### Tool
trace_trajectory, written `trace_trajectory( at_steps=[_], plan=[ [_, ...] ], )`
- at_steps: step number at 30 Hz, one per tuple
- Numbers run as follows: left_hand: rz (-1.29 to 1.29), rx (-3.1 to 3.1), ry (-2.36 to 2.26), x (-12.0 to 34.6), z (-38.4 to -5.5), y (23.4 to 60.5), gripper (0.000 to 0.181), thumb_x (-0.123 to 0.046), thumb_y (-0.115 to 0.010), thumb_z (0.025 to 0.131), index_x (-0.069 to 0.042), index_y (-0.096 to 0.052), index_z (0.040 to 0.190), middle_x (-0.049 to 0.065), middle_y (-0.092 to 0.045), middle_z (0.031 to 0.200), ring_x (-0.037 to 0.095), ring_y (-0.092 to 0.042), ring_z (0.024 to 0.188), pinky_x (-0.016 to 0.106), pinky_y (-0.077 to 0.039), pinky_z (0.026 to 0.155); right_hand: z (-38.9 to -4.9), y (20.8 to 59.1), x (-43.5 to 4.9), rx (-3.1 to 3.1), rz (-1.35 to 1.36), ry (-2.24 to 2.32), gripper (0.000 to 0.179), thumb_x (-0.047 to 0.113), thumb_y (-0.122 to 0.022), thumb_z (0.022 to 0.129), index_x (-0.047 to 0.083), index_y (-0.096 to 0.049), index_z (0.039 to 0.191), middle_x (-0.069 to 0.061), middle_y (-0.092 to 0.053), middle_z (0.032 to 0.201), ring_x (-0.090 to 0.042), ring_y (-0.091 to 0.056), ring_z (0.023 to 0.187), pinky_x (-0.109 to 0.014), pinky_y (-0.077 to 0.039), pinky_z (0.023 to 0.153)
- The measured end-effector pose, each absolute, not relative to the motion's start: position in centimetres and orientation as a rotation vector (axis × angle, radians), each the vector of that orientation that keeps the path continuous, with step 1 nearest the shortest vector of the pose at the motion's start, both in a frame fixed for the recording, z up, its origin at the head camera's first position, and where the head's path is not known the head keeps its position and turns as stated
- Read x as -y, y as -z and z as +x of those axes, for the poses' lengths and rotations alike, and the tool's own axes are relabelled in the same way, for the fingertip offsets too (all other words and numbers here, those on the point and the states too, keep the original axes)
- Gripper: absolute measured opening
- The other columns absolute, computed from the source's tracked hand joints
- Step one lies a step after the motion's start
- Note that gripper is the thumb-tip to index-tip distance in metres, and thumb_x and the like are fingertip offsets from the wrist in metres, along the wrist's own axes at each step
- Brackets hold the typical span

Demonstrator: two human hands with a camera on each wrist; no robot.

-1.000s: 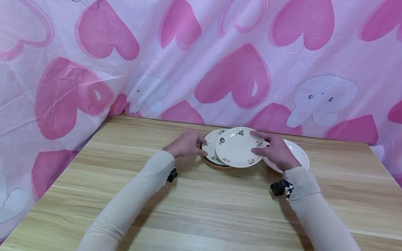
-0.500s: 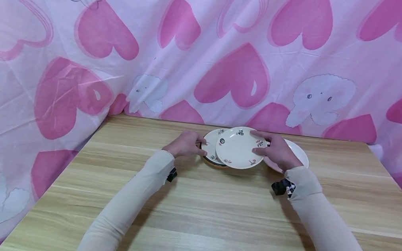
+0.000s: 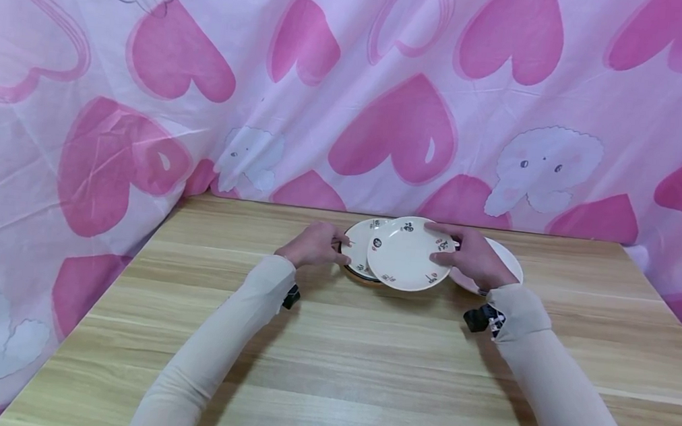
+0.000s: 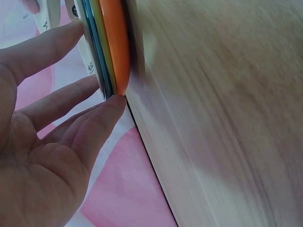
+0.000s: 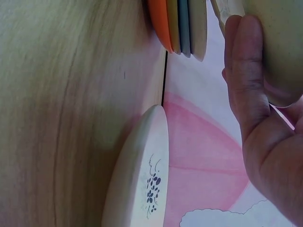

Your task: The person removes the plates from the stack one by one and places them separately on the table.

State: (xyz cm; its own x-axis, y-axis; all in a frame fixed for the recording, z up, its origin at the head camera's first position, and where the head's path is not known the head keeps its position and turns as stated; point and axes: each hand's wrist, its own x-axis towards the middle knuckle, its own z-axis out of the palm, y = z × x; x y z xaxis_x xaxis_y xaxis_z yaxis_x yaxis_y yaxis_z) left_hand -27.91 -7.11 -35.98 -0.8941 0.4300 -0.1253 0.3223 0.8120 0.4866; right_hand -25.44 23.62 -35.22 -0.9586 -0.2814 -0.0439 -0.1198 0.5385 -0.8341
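Observation:
My right hand (image 3: 477, 259) pinches the right rim of a cream plate (image 3: 410, 256) with small dark and red prints, thumb on its face. The plate is raised and tilted, overlapping the stack of plates (image 3: 359, 247) to its left. That stack has a printed cream plate on top, then a teal plate (image 4: 97, 45), a yellow one and an orange one (image 4: 116, 42) at the bottom. My left hand (image 3: 316, 245) touches the stack's left edge with thumb and fingertips, fingers fairly straight. In the right wrist view, my fingers (image 5: 248, 61) lie against the held plate's underside.
A wide pale plate (image 3: 504, 260) with a dark flower print on its outer side stands on the wooden table (image 3: 340, 362), partly behind my right hand. A pink heart-patterned curtain (image 3: 300, 121) hangs along the table's back and left edges.
My right hand has brought the cream plate slightly right and nearer to me, tilting its face a bit more toward the camera. My left hand stays at the stack.

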Motion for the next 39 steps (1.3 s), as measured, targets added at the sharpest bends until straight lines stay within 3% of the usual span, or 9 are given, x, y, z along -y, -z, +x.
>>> trace_trajectory(
  at_steps=[6,18,21,24,29,35,39],
  plan=[
    [0.573,-2.757,-0.724,7.2,-27.9,36.1,0.048,-0.031,-0.075,0.075,-0.012,-0.062,0.118,0.002,-0.063,0.089,0.015,-0.052,0.082,0.024,-0.044,0.069,-25.4,35.4,-23.6,-2.561,-0.383,1.430,0.066,0.004,-0.069,0.078,0.014,-0.044,0.138,-0.008,-0.037,0.147,-0.024,-0.045,0.118,-0.014,-0.051,0.076],
    [0.575,-2.767,-0.706,7.1,-27.9,36.0,0.049,-0.032,-0.075,0.075,-0.013,-0.063,0.118,0.003,-0.064,0.095,0.015,-0.052,0.086,0.025,-0.044,0.074,-25.3,35.3,-24.4,-2.659,-0.434,1.279,0.063,0.013,-0.073,0.077,0.021,-0.048,0.135,-0.004,-0.039,0.147,-0.024,-0.037,0.130,-0.011,-0.044,0.083],
    [0.572,-2.766,-0.707,7.1,-28.0,36.1,0.049,-0.032,-0.075,0.075,-0.012,-0.063,0.118,0.002,-0.064,0.094,0.015,-0.052,0.085,0.025,-0.044,0.072,-25.3,35.3,-24.5,-2.656,-0.442,1.264,0.063,0.013,-0.073,0.077,0.022,-0.048,0.135,-0.004,-0.040,0.146,-0.024,-0.035,0.133,-0.022,-0.043,0.094],
    [0.577,-2.770,-0.702,7.2,-28.0,36.1,0.048,-0.031,-0.075,0.075,-0.012,-0.063,0.118,0.002,-0.064,0.092,0.015,-0.053,0.084,0.024,-0.044,0.071,-25.2,35.2,-24.6,-2.653,-0.470,1.245,0.062,0.013,-0.072,0.078,0.022,-0.049,0.135,-0.004,-0.041,0.146,-0.025,-0.031,0.137,-0.038,-0.036,0.107],
    [0.589,-2.773,-0.695,7.2,-28.0,36.1,0.049,-0.032,-0.075,0.075,-0.013,-0.063,0.118,0.001,-0.064,0.092,0.014,-0.053,0.083,0.024,-0.044,0.071,-25.2,35.0,-24.7,-2.681,-0.504,1.182,0.061,0.017,-0.073,0.078,0.025,-0.050,0.134,-0.004,-0.043,0.145,-0.026,-0.031,0.138,-0.049,-0.029,0.111],
    [0.585,-2.768,-0.708,7.2,-28.0,36.1,0.049,-0.032,-0.075,0.075,-0.012,-0.062,0.119,0.001,-0.063,0.092,0.015,-0.053,0.084,0.025,-0.045,0.074,-25.1,34.8,-24.8,-2.677,-0.497,1.150,0.061,0.017,-0.072,0.078,0.027,-0.049,0.134,-0.003,-0.043,0.145,-0.025,-0.035,0.135,-0.045,-0.033,0.108],
    [0.583,-2.766,-0.706,7.2,-28.0,36.1,0.050,-0.032,-0.074,0.075,-0.012,-0.062,0.119,0.002,-0.063,0.093,0.015,-0.053,0.086,0.027,-0.046,0.077,-25.0,34.7,-24.9,-2.678,-0.478,1.113,0.062,0.018,-0.072,0.079,0.031,-0.048,0.134,-0.001,-0.043,0.145,-0.021,-0.039,0.127,-0.034,-0.038,0.098]
  ],
)
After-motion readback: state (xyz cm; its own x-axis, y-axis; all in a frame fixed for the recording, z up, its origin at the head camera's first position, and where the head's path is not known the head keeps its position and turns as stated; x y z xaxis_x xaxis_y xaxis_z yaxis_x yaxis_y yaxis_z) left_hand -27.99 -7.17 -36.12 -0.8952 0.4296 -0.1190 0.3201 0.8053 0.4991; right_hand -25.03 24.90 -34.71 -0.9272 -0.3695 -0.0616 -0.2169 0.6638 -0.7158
